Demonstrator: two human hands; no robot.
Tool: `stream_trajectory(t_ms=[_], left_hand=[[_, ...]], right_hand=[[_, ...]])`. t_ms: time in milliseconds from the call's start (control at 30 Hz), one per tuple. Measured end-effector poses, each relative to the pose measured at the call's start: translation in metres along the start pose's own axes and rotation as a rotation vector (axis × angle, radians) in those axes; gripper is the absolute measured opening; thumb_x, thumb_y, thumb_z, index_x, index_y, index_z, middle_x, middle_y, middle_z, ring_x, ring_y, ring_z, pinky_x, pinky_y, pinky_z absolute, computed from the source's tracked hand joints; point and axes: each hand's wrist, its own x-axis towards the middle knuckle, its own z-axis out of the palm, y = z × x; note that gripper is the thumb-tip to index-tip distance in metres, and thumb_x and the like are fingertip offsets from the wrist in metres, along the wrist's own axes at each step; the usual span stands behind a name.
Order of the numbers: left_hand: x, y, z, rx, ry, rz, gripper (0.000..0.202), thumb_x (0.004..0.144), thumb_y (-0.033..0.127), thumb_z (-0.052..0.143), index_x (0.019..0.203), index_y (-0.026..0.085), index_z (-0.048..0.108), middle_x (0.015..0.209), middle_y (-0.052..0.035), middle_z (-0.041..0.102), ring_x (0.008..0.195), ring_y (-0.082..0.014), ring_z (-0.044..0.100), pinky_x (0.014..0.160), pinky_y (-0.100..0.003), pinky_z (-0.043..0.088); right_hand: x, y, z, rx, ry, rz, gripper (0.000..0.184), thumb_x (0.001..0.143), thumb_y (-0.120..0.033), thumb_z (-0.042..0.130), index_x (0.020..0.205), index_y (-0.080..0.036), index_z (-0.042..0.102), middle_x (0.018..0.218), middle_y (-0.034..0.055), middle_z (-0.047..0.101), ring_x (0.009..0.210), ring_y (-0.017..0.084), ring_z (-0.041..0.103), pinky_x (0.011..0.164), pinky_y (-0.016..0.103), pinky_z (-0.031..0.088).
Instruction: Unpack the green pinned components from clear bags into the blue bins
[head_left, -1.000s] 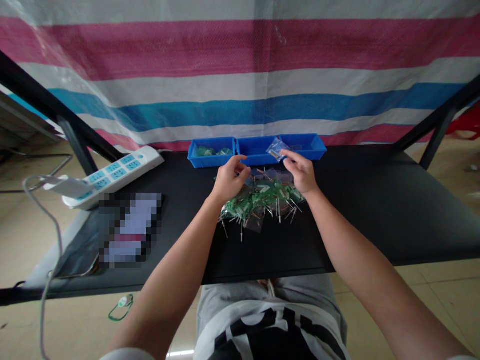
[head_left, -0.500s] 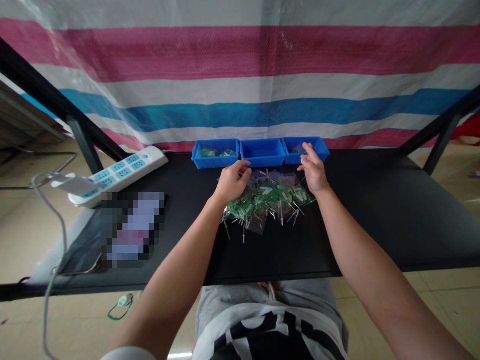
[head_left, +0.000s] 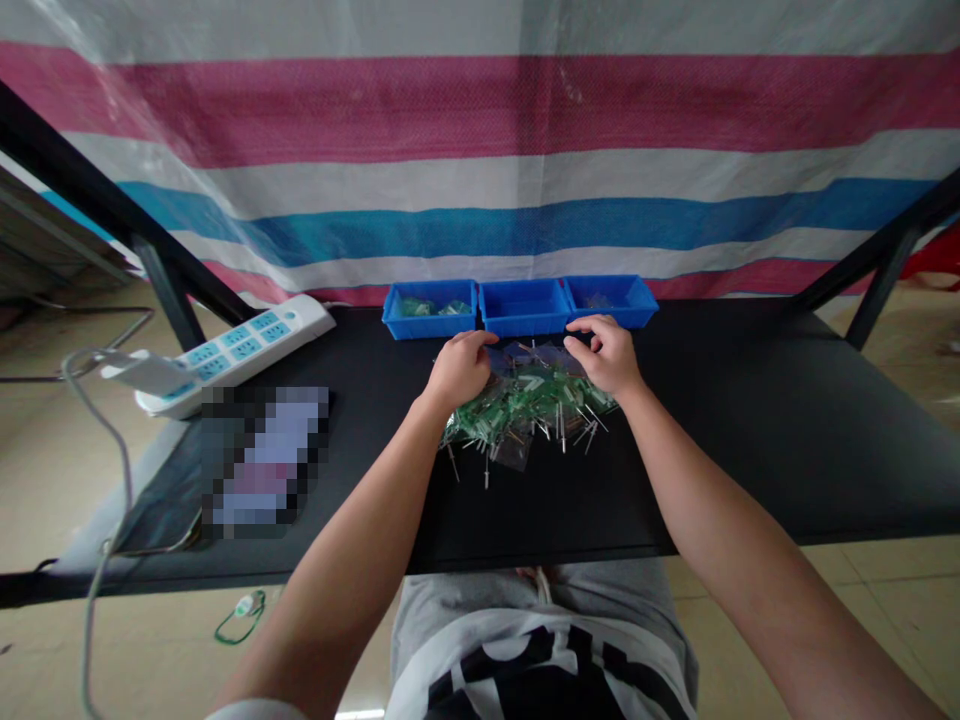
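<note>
A loose heap of small clear plastic bags [head_left: 525, 395] lies on the black table. Green pieces fill many of the bags, and thin silver pins with thicker ends, which look like blind rivets [head_left: 562, 432], stick out along the front. Over the heap's back left edge, my left hand [head_left: 460, 368] is half curled, its fingers loosely apart and partly hidden. My right hand [head_left: 609, 358] hovers at the back right of the heap, thumb and forefinger apart, with nothing visible between them. Behind stand a left blue bin [head_left: 429, 327] holding green bags, a middle blue bin [head_left: 525, 325] and a right blue bin [head_left: 637, 315] with small bags.
A white power strip [head_left: 240, 350] with a plugged-in adapter and grey cable lies on the left of the table. In front of it is a blurred-out flat object [head_left: 274, 455]. A striped sheet [head_left: 480, 180] hangs behind the bins, and black frame bars rise at both sides.
My right hand has come away from the right bin, moving down and left to the heap. My left hand has shifted slightly down over the heap's edge.
</note>
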Motion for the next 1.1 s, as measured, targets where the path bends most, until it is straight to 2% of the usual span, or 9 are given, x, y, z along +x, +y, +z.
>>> stream_trajectory(t_ms=[133, 233, 433, 600, 833, 1000, 1100], left_hand=[[-0.003, 0.009, -0.002, 0.054, -0.031, 0.046, 0.033, 0.084, 0.023, 0.049, 0.110, 0.016, 0.069, 0.112, -0.0088, 0.071, 0.109, -0.0258, 0.062, 0.100, -0.040, 0.047], [-0.006, 0.012, -0.001, 0.071, -0.052, 0.118, 0.036, 0.088, 0.035, 0.050, 0.115, 0.017, 0.067, 0.121, -0.0099, 0.067, 0.115, -0.0269, 0.059, 0.102, -0.043, 0.045], [-0.011, 0.016, 0.002, 0.150, -0.219, 0.158, 0.051, 0.090, 0.055, 0.046, 0.130, 0.026, 0.059, 0.144, -0.0127, 0.050, 0.129, -0.0339, 0.048, 0.103, -0.054, 0.039], [-0.011, 0.016, 0.002, 0.173, -0.275, 0.156, 0.052, 0.091, 0.058, 0.041, 0.131, 0.029, 0.058, 0.140, -0.0121, 0.053, 0.130, -0.0331, 0.047, 0.104, -0.055, 0.037], [-0.009, 0.014, 0.005, 0.140, -0.259, 0.094, 0.064, 0.086, 0.060, 0.048, 0.132, 0.016, 0.056, 0.133, -0.0159, 0.056, 0.121, -0.0338, 0.052, 0.102, -0.051, 0.039], [-0.010, 0.014, 0.005, 0.128, -0.239, 0.091, 0.060, 0.085, 0.058, 0.051, 0.136, 0.025, 0.052, 0.126, -0.0126, 0.059, 0.118, -0.0334, 0.053, 0.099, -0.051, 0.040], [-0.010, 0.015, 0.005, 0.130, -0.230, 0.102, 0.057, 0.084, 0.055, 0.053, 0.133, 0.027, 0.055, 0.120, -0.0117, 0.060, 0.114, -0.0327, 0.054, 0.097, -0.049, 0.042]], right_hand=[[-0.002, -0.004, 0.006, -0.055, -0.094, -0.040, 0.014, 0.077, -0.027, 0.062, 0.084, -0.019, 0.071, 0.088, 0.0078, 0.072, 0.085, 0.024, 0.063, 0.078, 0.039, 0.051], [-0.004, -0.004, 0.011, -0.087, -0.166, -0.050, 0.011, 0.077, -0.024, 0.063, 0.084, -0.019, 0.070, 0.090, 0.0077, 0.074, 0.088, 0.025, 0.064, 0.080, 0.039, 0.051], [-0.006, -0.003, 0.015, -0.158, -0.288, -0.070, 0.010, 0.078, -0.023, 0.065, 0.085, -0.018, 0.071, 0.092, 0.0083, 0.074, 0.089, 0.025, 0.064, 0.084, 0.040, 0.049], [-0.007, -0.002, 0.017, -0.186, -0.332, -0.057, 0.011, 0.079, -0.024, 0.065, 0.086, -0.018, 0.071, 0.093, 0.0089, 0.074, 0.090, 0.025, 0.063, 0.084, 0.040, 0.049], [-0.008, -0.002, 0.016, -0.204, -0.349, -0.057, 0.012, 0.079, -0.025, 0.065, 0.087, -0.018, 0.072, 0.093, 0.0087, 0.074, 0.089, 0.025, 0.063, 0.084, 0.039, 0.048], [-0.007, -0.002, 0.015, -0.204, -0.359, -0.051, 0.013, 0.079, -0.025, 0.065, 0.088, -0.018, 0.072, 0.093, 0.0087, 0.073, 0.089, 0.025, 0.063, 0.084, 0.040, 0.048], [-0.007, -0.003, 0.015, -0.202, -0.365, -0.045, 0.014, 0.080, -0.025, 0.065, 0.088, -0.018, 0.072, 0.093, 0.0088, 0.073, 0.090, 0.025, 0.063, 0.084, 0.040, 0.048]])
